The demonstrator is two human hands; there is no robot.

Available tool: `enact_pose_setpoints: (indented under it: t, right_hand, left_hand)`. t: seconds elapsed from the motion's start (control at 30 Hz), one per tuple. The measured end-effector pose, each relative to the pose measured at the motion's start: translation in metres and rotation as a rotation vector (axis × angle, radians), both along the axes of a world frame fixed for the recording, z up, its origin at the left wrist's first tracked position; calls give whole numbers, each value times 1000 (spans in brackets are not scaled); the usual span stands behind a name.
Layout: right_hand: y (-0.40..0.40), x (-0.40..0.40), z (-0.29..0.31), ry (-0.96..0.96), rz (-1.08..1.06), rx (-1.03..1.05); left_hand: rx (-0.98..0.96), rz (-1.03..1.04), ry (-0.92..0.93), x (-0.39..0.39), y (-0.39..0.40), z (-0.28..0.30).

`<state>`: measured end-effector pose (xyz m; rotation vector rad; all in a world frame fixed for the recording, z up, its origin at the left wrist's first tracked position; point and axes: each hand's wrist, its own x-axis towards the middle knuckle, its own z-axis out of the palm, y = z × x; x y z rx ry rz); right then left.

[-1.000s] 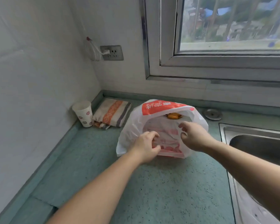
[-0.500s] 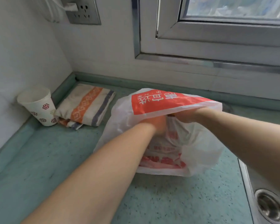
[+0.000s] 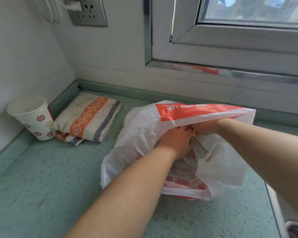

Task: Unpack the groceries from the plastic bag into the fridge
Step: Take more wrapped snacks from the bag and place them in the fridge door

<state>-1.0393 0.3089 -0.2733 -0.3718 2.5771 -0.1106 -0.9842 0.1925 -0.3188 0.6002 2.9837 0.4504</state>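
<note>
Left hand (image 3: pixel 176 141): inside the mouth of the thin white plastic bag with orange-red print (image 3: pixel 141 134), fingers curled down around something in there. What it grips cannot be made out. A small yellow-orange scrap (image 3: pixel 194 133) shows between the two hands; identity unclear.

Right hand (image 3: pixel 205 126): tucked under the bag's upper flap at 1 o'clock from the left hand, mostly hidden by film. Whether it pinches or lies flat cannot be told.

Bag sits on the speckled green stone table (image 3: pixel 50 186), just right of centre, mouth toward the wearer. Groceries are inside; the fridge is not in view.

Step in hand, as judged: getting hold of the first item. To do it well, one hand should hold the flap up and open while the other lifts the item straight out through the mouth. The film is slack, crinkled and translucent, likely to snag and drag along.

At 9 o'clock from the bag: folded woven cloth towel with orange and grey stripes (image 3: pixel 88 119), soft, flat. Beyond it, against the wall, white paper cup with red flower marks (image 3: pixel 33 117), tilted.
</note>
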Motion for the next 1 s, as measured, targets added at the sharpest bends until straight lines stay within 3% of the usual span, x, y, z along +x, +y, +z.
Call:
enact_pose_setpoints:
  t: [0.2, 0.27, 0.33, 0.37, 0.43, 0.53, 0.6, 0.7, 0.8, 0.83, 0.93, 1.0]
  right_hand:
    - [7, 5, -9, -1, 119, 78]
    - [13, 9, -13, 21, 139, 116]
    - [14, 17, -12, 71, 116, 95]
    - [14, 22, -11, 98, 92, 55]
    - [12, 32, -6, 183, 56, -35]
    - [4, 49, 4, 217, 118, -71]
    - [-8, 61, 9, 123, 131, -107]
    - [-25, 80, 22, 9, 96, -304]
    - [-31, 89, 41, 89, 40, -435]
    - [-32, 93, 46, 50, -31, -495]
    - [-28, 97, 61, -320, -385, -714]
    - [-24, 103, 76, -426, -410, -633]
  left_hand:
    - [100, -24, 31, 23, -13, 1]
    - [167, 9, -148, 29, -30, -1]
    - [392, 112, -344, 41, -46, -1]
    - [505, 187, -327, 47, -52, -1]
    - [469, 204, -135, 53, -66, -7]
    - [210, 211, -255, 60, -77, 7]
    - [30, 260, -130, 62, -81, 11]
    - [111, 263, -134, 71, -81, 18]
    - [209, 244, -227, 77, -84, 17]
    - [186, 237, -231, 79, -85, 18]
    - [161, 262, -240, 87, -84, 35]
    - [138, 265, -244, 94, -81, 57]
